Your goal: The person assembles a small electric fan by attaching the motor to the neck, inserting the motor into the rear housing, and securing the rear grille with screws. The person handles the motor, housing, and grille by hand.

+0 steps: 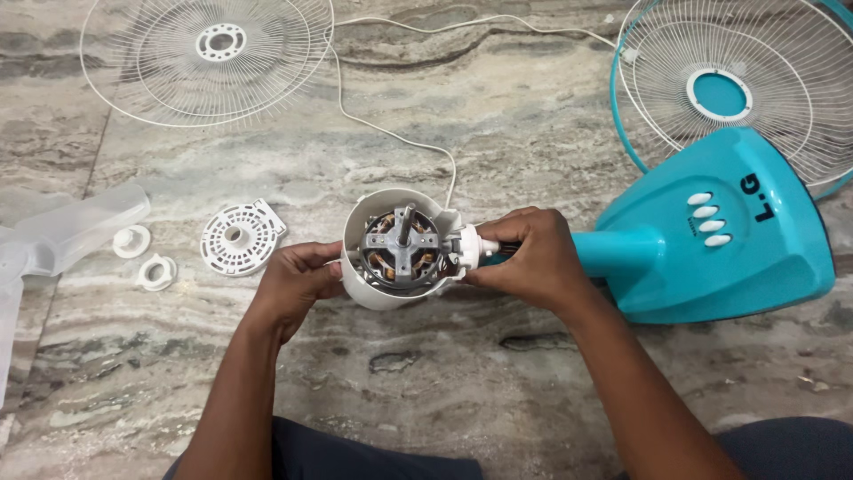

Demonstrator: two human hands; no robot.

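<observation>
In the middle of the stone floor [498, 116], the left hand [298, 280] cups the white motor housing [378, 289] while the right hand [533, 258] is closed around the fan neck [480, 246].

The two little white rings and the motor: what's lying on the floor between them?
In the head view, a round white slotted cover lies between the two white rings and the motor housing.

Motor housing [395, 252] between round cover [240, 236] at left and fan base [720, 236] at right.
</observation>
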